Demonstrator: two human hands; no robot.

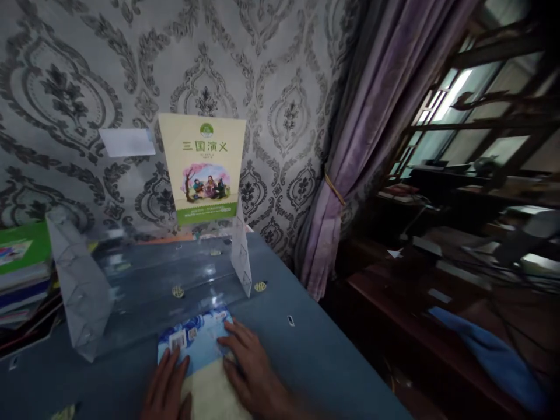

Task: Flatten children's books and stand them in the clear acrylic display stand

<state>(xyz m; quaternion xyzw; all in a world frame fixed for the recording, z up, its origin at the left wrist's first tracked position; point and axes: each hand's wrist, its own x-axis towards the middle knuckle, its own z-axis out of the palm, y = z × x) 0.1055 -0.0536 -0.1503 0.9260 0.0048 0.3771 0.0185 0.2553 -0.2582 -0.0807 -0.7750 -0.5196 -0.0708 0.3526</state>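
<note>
A paper book or booklet [205, 364] lies at the front of the blue table, its cover light blue at the top and cream below, with a barcode near the upper left. My left hand [166, 385] rests on its left side, fingers stretched flat over the cover. On the right side, my right hand [251, 364] lays spread, slightly bent fingers across the edge. Both thumbs appear on top too. Beyond them stands a clear rack with white patterned side panels [241, 256]. A cream and green book [207, 169] stands upright at its back, front cover facing me.
Stacked books [24, 274] lie left of the rack's other side panel [81, 286]. The blue table [301, 356] ends in a slanting right edge. A purple curtain [332, 186] hangs beyond it, and a dark cluttered desk with blue cloth [485, 350] is at far right.
</note>
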